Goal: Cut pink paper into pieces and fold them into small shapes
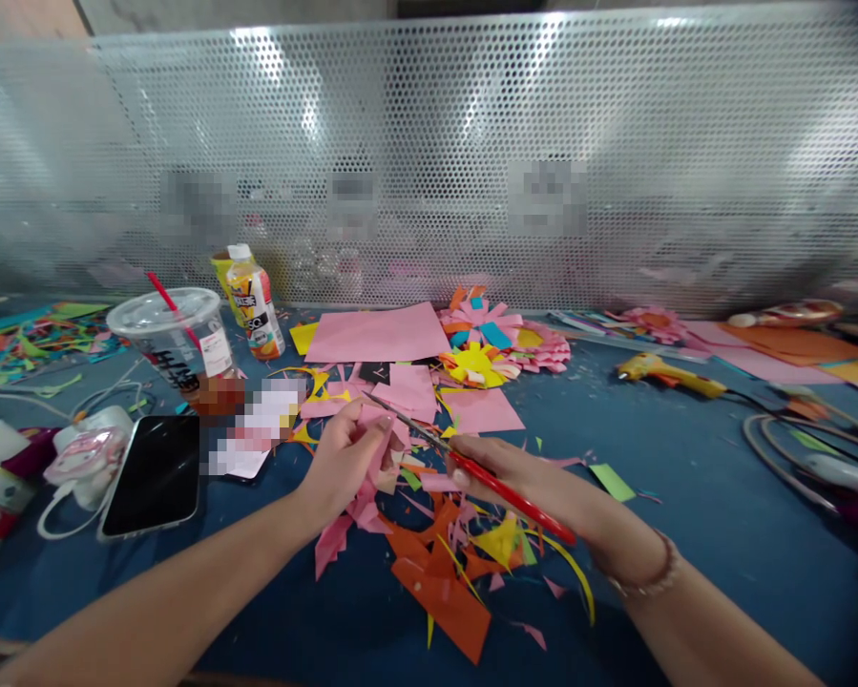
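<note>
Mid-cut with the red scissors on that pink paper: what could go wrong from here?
1. The left hand pinches the pink paper right by the blades of the scissors held in the right hand; a fingertip could get nicked.
2. Scraps pile under both hands; the paper could snag or a cut piece get lost among them.
3. The lidded cup stands close behind the phone; a left-arm bump might spill it.

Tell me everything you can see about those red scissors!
The scissors have long red handles and thin, silvery metal blades. The right hand grips the handles, which slant across it toward the wrist. The blades point up and left, and their tips reach the pink paper piece pinched in the left hand. They are held above a pile of paper scraps.
</note>
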The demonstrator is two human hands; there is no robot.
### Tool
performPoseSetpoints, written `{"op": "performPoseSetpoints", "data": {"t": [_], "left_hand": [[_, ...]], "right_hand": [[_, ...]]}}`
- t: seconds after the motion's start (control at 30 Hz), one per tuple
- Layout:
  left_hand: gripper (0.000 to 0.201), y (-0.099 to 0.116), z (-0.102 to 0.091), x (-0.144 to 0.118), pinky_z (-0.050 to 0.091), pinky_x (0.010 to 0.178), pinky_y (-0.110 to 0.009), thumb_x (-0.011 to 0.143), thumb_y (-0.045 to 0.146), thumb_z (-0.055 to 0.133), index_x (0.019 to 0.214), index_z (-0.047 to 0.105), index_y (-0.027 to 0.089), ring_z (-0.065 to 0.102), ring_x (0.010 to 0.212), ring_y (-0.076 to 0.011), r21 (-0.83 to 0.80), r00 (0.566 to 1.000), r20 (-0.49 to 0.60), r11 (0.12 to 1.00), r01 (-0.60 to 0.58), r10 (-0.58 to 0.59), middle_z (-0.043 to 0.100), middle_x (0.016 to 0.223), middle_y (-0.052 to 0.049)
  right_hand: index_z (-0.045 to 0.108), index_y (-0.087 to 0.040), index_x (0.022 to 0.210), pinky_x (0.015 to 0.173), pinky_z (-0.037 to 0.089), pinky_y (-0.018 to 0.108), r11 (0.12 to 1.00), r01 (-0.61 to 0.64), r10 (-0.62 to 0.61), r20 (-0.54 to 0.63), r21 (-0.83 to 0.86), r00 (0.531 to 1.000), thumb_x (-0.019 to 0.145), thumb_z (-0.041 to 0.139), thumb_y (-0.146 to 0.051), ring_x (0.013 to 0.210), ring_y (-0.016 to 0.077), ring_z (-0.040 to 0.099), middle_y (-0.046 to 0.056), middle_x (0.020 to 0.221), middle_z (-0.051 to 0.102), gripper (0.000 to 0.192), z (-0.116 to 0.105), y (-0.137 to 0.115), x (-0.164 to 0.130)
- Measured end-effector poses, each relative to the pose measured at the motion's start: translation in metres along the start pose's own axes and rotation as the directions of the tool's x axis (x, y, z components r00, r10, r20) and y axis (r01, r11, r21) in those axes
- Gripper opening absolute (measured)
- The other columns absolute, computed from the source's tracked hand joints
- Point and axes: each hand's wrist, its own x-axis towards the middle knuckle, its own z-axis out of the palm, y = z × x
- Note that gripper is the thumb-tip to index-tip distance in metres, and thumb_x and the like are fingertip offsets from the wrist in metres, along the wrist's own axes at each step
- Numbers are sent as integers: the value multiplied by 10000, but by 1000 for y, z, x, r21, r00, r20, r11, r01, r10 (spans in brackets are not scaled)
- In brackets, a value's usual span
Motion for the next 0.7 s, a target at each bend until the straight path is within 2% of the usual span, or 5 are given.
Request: {"op": "performPoseSetpoints", "data": {"t": [0.37,0.53,0.7], "left_hand": [[169,4,3,0,370,382,-179,708,307,535,667,456,164,475,390,-67,25,998,-29,998,63,-62,580,540,18],[175,3,4,0,352,363,-181,697,301,547,653,444,167,451,356,-59,-9,994,-20,994,105,-105,580,524,19],[169,0,3,1,341,359,-177,707,285,547,649,440,167,436,344,-50,-45,995,-22,994,99,-100,570,510,24]], "right_hand": [[598,-209,917,745,440,302,999,2,-3,-28,-53,1000,781,415,-539,879,221,552,69,901,623,401,4,7,1],[589,-196,902,696,428,285,996,0,-2,-20,-86,1000,782,412,-544,829,204,546,68,877,616,408,4,10,2],[584,-175,872,663,412,284,996,-3,2,-13,-86,1000,786,412,-526,769,194,534,62,833,609,400,4,9,3]]}}
